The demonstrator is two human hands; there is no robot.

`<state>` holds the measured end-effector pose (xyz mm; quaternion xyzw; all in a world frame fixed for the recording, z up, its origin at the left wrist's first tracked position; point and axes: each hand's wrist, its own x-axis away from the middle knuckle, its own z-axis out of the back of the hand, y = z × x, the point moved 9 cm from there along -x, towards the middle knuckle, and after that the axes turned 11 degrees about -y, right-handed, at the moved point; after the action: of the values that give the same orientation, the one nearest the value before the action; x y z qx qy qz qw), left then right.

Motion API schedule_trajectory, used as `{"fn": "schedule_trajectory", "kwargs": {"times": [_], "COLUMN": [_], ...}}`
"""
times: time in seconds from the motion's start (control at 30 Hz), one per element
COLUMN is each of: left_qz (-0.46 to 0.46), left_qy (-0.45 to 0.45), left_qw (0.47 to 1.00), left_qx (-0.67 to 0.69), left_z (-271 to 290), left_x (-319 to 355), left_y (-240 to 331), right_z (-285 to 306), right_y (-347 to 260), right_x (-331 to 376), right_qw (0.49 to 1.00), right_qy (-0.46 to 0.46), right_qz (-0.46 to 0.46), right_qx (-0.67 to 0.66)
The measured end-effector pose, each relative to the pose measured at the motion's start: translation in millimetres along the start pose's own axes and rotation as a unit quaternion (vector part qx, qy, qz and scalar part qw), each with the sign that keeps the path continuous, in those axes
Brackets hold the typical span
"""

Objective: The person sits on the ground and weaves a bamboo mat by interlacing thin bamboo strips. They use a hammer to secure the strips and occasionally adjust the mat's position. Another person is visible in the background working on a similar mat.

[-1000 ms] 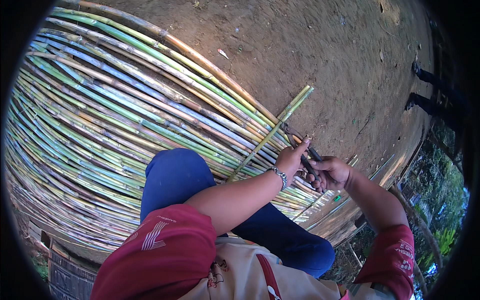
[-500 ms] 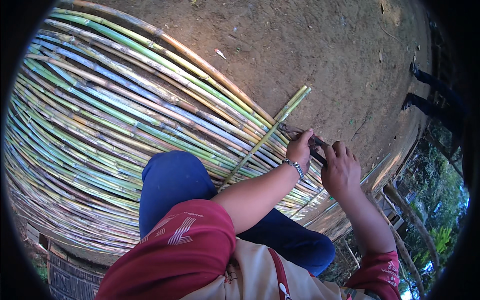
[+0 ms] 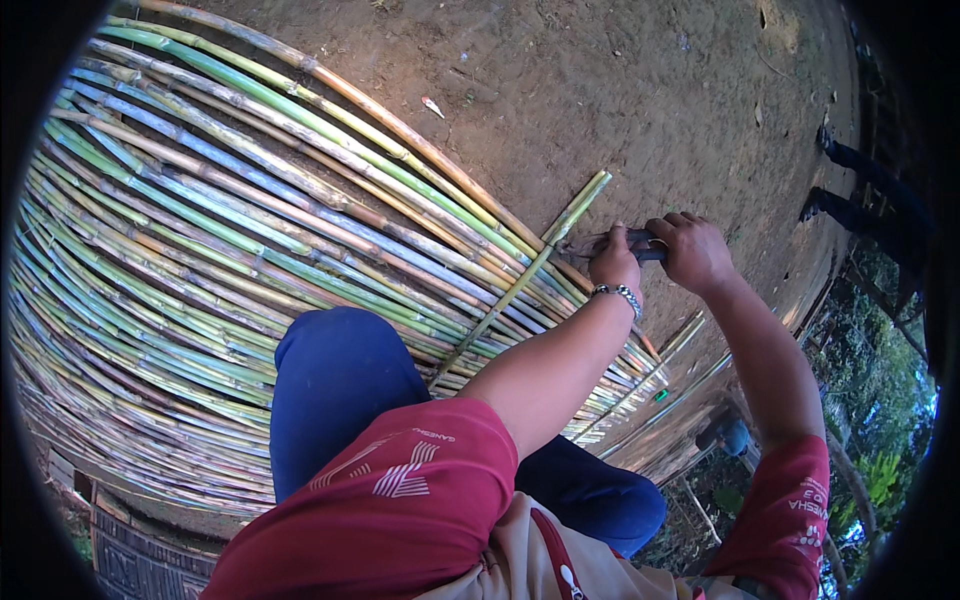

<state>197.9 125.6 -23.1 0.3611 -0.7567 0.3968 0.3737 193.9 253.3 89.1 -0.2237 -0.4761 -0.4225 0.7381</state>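
A dark, two-handled tool that looks like pliers (image 3: 650,246) is between my hands, just past the crossing of a split bamboo strip and the outermost pole. My right hand (image 3: 692,250) is closed round its handle end. Nearer its head, my left hand (image 3: 615,262), with a metal-link bracelet at the wrist, is closed with the thumb on the tool. The tool's tip is partly hidden by my fingers. The yellow-green strip (image 3: 520,285) lies across the ends of many long bamboo poles (image 3: 300,195) set side by side.
Brown bare ground (image 3: 600,90) stretches beyond the poles. Another person's dark-trousered legs (image 3: 870,175) show at the far right. My bent blue knee (image 3: 345,385) is over the poles. A woven dark panel (image 3: 145,550) stands at lower left, and greenery (image 3: 860,400) at right.
My right hand has swung up and away from me, turning the tool's handle from slanting down to nearly level. My left hand has shifted slightly up and right with it.
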Motion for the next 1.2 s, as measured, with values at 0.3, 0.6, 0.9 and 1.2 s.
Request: {"fn": "schedule_trajectory", "kwargs": {"times": [0.3, 0.6, 0.9, 1.2], "left_qz": [0.026, 0.287, 0.016, -0.050], "left_qy": [0.024, -0.198, -0.109, 0.057], "left_qw": [0.992, 0.887, 0.994, 0.995], "left_qx": [-0.121, -0.302, -0.003, -0.060], "left_z": [9.2, 57.4, 41.2, 24.8], "left_x": [-2.7, 95.5, 65.5, 42.0], "left_y": [0.0, 22.1, 18.8, 17.8], "right_z": [-22.5, -104.8, -8.4, 5.9], "right_y": [8.1, -73.4, -74.7, -69.5], "right_x": [-6.7, 80.2, 75.0, 60.0], "right_qw": [0.988, 0.511, 0.970, 0.988], "right_qy": [-0.111, -0.386, -0.130, 0.009], "right_qz": [-0.005, -0.108, -0.043, -0.107], "right_qx": [-0.109, -0.761, -0.200, 0.108]}}
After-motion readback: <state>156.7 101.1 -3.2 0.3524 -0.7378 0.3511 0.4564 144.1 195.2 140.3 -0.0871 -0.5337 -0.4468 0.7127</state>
